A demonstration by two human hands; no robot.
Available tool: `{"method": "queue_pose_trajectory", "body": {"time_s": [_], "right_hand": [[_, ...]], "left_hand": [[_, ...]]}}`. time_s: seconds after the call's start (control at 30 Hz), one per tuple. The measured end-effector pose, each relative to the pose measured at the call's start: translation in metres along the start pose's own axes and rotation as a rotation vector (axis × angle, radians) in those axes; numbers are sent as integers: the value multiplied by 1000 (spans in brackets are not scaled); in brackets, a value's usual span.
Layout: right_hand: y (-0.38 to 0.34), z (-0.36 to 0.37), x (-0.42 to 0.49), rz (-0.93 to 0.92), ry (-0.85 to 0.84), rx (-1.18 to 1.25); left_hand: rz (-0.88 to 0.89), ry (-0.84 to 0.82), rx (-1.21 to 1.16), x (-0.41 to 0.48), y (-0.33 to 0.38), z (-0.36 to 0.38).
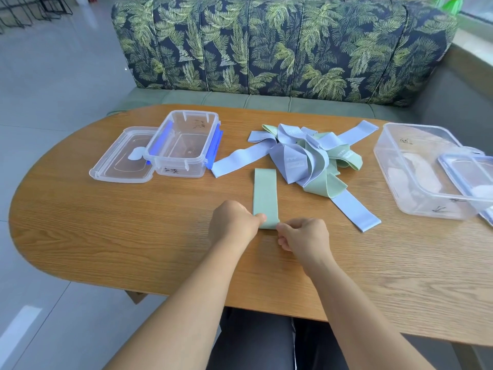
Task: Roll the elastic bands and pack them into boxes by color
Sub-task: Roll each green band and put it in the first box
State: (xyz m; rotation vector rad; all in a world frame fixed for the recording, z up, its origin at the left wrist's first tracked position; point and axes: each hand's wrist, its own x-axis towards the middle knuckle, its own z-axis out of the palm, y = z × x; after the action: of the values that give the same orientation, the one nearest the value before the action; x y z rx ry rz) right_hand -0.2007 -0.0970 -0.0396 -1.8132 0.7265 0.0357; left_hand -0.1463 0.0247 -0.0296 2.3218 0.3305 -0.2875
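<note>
A green elastic band [265,194] lies flat and straight on the wooden table [106,236], running away from me. My left hand [234,222] pinches its near left corner, and my right hand [304,237] pinches its near right corner. A loose pile of blue and green bands [306,153] sits just beyond, with single blue bands [354,212] spilling out toward me. An open clear box with blue clips [184,144] stands at the left, with nothing inside. A larger clear box [418,166] stands at the right.
A clear lid [122,161] lies under the left box's edge, and another lid [469,172] leans on the right box. A leaf-patterned sofa [282,46] runs behind the table. My legs are under the near table edge.
</note>
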Motion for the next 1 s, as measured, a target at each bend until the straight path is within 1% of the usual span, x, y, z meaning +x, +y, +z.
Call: {"method": "queue_pose_trajectory", "body": {"time_s": [0.13,0.3,0.6,0.8,1.0], "right_hand": [[-1,2,0,-3,13,18],[3,-3,-10,-31,-5,9],[22,-13,-52,-68,19,-90],[25,-17,-54,-61,14,-166],[21,-10,-42,-44,28,-195]], "left_hand": [[20,32,-39,-5,-3,4],[30,4,-52,-13,-13,4],[109,-42,12,-49,-32,-1],[116,-39,27,-59,-36,-2],[107,5,168,-59,-27,-4]]}}
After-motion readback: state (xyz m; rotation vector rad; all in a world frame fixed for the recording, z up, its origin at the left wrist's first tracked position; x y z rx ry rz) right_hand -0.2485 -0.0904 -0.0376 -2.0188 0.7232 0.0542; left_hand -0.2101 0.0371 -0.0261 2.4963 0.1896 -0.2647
